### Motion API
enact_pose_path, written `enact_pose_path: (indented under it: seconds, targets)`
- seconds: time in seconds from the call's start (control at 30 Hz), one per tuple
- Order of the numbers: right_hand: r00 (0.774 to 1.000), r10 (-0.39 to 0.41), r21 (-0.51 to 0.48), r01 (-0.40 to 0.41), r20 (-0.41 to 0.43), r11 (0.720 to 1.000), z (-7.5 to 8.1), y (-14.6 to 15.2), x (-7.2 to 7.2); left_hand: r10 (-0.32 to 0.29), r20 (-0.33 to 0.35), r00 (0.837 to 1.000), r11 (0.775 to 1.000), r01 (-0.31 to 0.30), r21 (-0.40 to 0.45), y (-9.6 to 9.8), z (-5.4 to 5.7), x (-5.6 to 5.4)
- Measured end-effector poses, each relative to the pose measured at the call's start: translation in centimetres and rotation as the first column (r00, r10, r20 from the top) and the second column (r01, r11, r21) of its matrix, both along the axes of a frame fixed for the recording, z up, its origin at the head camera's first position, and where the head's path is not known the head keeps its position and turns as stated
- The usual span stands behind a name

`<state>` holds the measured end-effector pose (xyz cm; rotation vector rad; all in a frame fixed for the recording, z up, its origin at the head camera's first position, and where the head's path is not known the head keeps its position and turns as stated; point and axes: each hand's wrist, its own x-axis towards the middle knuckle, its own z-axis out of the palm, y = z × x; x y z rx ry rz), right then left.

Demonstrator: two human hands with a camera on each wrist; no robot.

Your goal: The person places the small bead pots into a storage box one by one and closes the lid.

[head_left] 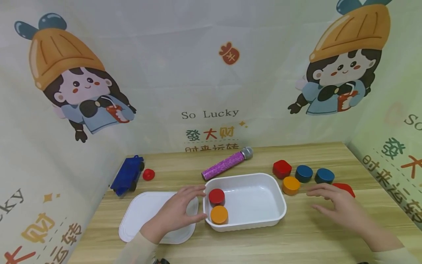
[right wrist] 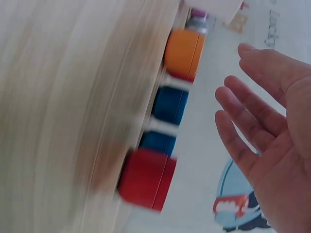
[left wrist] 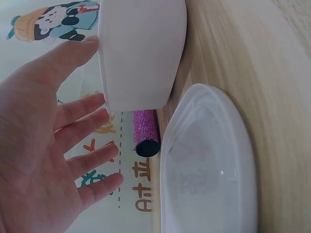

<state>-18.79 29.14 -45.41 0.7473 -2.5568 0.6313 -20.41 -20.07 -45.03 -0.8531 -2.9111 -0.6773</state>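
At its left end, the white plastic box (head_left: 245, 224) has my left hand (head_left: 174, 209) beside it, thumb and fingertips right at the rim. The left wrist view shows that hand's fingers (left wrist: 87, 158) spread and extended next to the box wall (left wrist: 141, 53). Inside the box, a red block (head_left: 216, 197) and an orange round block (head_left: 219, 214) sit along the left side. My right hand (head_left: 339, 207) hovers right of the box with relaxed fingers and an empty palm. It partly covers a red block (head_left: 344, 189); an orange block (head_left: 291, 185) lies to its left.
Two blue round blocks (head_left: 304, 173) and a red block (head_left: 281, 169) are behind the right hand. A purple microphone (head_left: 224, 166) lies behind the box. On the left are a white lid (head_left: 148, 209), a blue toy car (head_left: 128, 174) and a small red piece (head_left: 148, 174).
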Motion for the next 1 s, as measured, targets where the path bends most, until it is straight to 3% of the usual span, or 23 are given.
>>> enact_pose_path:
  seconds: [0.1,0.23,0.63,0.87,1.0]
  targets:
    - [0.998,-0.016,0.000,0.016,-0.069,1.000,-0.3,1.8,-0.4,0.005,-0.002,1.000,1.000,-0.005,0.011,0.0,-0.1,0.1]
    - [0.993,-0.058,0.032,0.062,-0.100,0.998,-0.3,3.9,-0.9,0.016,0.005,1.000,1.000,-0.016,0.024,-0.1,-0.1,0.2]
    - [0.989,-0.135,0.173,0.124,0.056,0.977,1.1,8.4,-1.6,0.026,0.011,1.000,0.999,-0.027,0.023,-0.2,-0.2,0.2]
    - [0.991,-0.125,0.204,0.111,0.053,0.973,0.6,9.7,-2.0,0.032,0.042,0.999,0.999,-0.033,0.027,-0.1,0.0,0.1]
    - [0.987,-0.113,0.210,0.087,0.115,0.974,0.2,9.8,-2.1,0.033,0.050,0.998,0.999,-0.034,0.033,0.0,-0.1,0.1]
